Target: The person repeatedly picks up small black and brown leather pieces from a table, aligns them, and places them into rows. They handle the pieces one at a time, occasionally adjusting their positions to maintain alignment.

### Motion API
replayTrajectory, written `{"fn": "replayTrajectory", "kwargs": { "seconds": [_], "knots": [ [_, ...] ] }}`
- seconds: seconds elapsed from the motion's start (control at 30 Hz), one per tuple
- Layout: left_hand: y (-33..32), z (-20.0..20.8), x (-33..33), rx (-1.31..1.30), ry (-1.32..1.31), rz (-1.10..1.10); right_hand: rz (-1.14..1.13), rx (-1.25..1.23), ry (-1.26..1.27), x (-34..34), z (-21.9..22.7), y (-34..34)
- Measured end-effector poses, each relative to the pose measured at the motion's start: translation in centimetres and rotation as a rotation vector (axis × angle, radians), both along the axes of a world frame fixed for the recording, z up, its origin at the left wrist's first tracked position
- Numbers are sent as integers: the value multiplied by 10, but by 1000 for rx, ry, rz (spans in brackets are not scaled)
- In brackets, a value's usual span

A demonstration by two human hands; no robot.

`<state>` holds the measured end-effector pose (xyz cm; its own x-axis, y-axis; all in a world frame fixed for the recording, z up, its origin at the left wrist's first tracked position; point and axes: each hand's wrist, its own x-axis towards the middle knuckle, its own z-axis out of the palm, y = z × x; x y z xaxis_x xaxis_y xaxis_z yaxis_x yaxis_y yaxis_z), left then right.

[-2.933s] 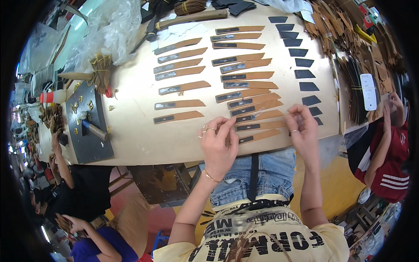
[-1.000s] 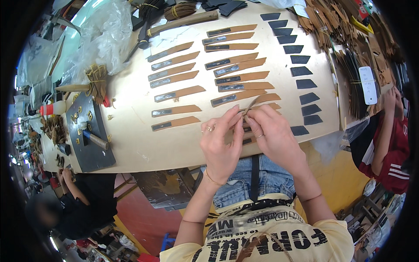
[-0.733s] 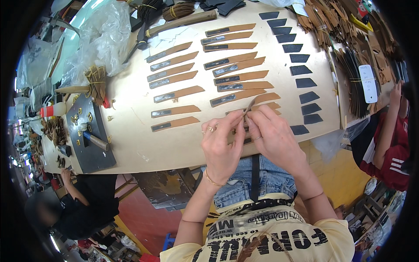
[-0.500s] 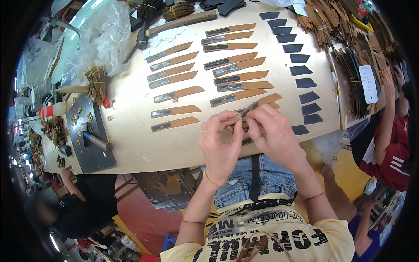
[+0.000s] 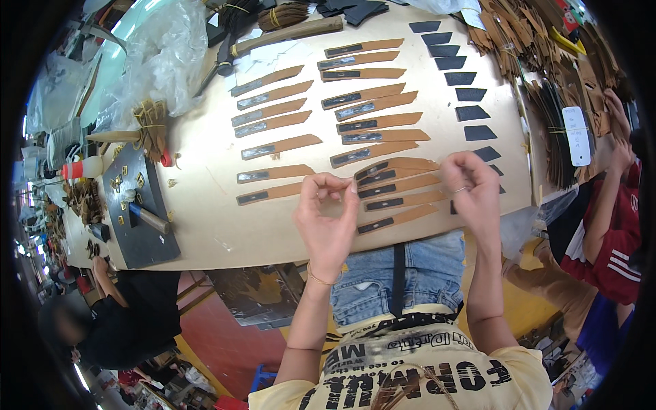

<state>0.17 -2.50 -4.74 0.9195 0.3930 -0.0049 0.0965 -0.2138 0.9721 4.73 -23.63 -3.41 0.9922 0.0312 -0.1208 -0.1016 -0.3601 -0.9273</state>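
Note:
My left hand (image 5: 326, 213) is closed in a pinch, thumb and fingertip at the dark left end of a brown leather strip (image 5: 406, 165), whose middle bows slightly up from the table. My right hand (image 5: 473, 190) hovers over the right end of the strips, fingers curled together; anything between them is hidden. Below the pinched strip, several like strips lie in a column, the lowest being a leather strip (image 5: 417, 214) with a dark patch and a small slot. Beside my right hand, black slanted leather pieces (image 5: 470, 113) run in a column, partly covered by the hand.
More leather strips (image 5: 290, 141) lie in two columns on the paper-covered table (image 5: 212, 205). A hammer (image 5: 287, 36) rests at the back. On the left, a black board (image 5: 140, 232) carries metal fittings and a blue-handled tool (image 5: 149, 219). Bundled strips (image 5: 560, 130) and co-workers flank the table.
My hands have parted: the right has moved right, off the strip, and the left slightly left. The strips beneath them now show.

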Motion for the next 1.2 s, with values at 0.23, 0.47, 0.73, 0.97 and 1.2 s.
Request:
{"fn": "replayTrajectory", "kwargs": {
  "seconds": [0.23, 0.47, 0.73, 0.97, 1.2],
  "knots": [
    [-16, 11, -5, -131, -58, -68, 175, -22, -110, -12, -3, 45],
    [-7, 1, -4, -31, 15, 5, 37, -186, -228, -4, -11, 37],
    [-11, -19, 6, 137, 11, 84, -304, 42, -196, 4, -23, -5],
    [-3, -13, 7, 418, 11, -2, -294, 628, 36, 8, -15, -28],
    [12, -14, 5, 712, -9, 97, -156, 716, 304, 5, -8, 3]
  ]
}}
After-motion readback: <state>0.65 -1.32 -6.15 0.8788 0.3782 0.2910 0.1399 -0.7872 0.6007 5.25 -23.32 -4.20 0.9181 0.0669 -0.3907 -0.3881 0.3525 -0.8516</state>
